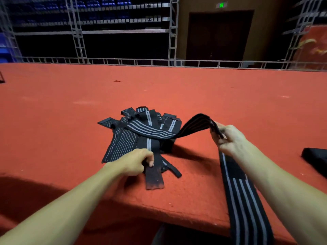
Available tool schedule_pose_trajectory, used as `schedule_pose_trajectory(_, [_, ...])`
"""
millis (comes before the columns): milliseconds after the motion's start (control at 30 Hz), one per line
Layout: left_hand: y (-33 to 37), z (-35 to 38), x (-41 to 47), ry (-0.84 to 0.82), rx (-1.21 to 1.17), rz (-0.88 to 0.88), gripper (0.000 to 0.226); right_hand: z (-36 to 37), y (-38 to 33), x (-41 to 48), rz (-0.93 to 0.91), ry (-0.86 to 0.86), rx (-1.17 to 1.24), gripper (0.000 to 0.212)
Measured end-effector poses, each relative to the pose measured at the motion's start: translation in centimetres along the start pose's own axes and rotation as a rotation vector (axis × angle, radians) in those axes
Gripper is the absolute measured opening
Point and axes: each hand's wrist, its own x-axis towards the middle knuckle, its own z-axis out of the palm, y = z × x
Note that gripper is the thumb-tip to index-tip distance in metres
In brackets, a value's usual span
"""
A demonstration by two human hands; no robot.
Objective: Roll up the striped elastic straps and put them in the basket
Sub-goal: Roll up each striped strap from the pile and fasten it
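Right hand point(230, 140), fingers point(216, 137) curled round lifted striped strap point(194, 124); left hand point(134, 161) pinching strap end point(154, 177) on pile point(123, 138)

Unrolled black grey-striped straps point(141, 131), piled on red surface

Lower end of held strap point(246, 206) off bottom edge, black object point(315, 160) cut by right edge

A hall or arena: a red-carpeted stage point(177, 89), metal truss scaffolding point(77, 32), blue tiered seats point(108, 1) and a green exit sign point(221, 5).
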Motion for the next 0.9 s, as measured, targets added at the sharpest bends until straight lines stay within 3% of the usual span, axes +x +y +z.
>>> schedule_pose_trajectory(67, [1.3,-0.4,0.1,-0.015,-0.02,-0.051,0.048,0.6,-0.8,-2.2,-0.024,-0.038,-0.019,0.032])
schedule_pose_trajectory(167, [4.6,-1.0,0.6,0.238,-0.067,-0.041,0.053,0.8,-1.4,-4.7,-0.058,-0.106,-0.319,0.024])
schedule_pose_trajectory(300, [9.9,-1.3,1.9,0.35,-0.211,0.218,0.07,0.6,-2.8,-7.6,-0.101,-0.219,-0.472,0.011])
schedule_pose_trajectory(467, [15.1,-1.5,2.6,0.531,-0.413,0.311,0.024,-0.6,-5.6,-10.8,-0.099,-0.337,-0.29,0.016])
schedule_pose_trajectory(567, [16.1,-1.9,3.2,0.582,-0.317,0.284,0.03,-1.8,-7.2,-12.4,-0.13,-0.389,-0.435,0.011])
schedule_pose_trajectory(700, [17.1,-2.3,3.6,0.526,-0.231,0.289,0.029,-2.8,-8.2,-13.3,-0.267,-0.267,-0.825,0.01])
schedule_pose_trajectory(767, [17.6,-2.1,3.6,0.513,-0.214,0.278,0.019,-2.8,-8.4,-13.2,-0.432,-0.147,-0.973,0.015])
schedule_pose_trajectory(800, [17.7,-2.0,3.6,0.506,-0.232,0.271,0.012,-2.7,-8.5,-12.9,-0.525,-0.083,-1.003,0.018])
schedule_pose_trajectory(900, [18.2,-1.7,3.5,0.503,-0.29,0.24,0.021,-2.2,-9.1,-12.6,-0.684,0.02,-0.953,0.022])
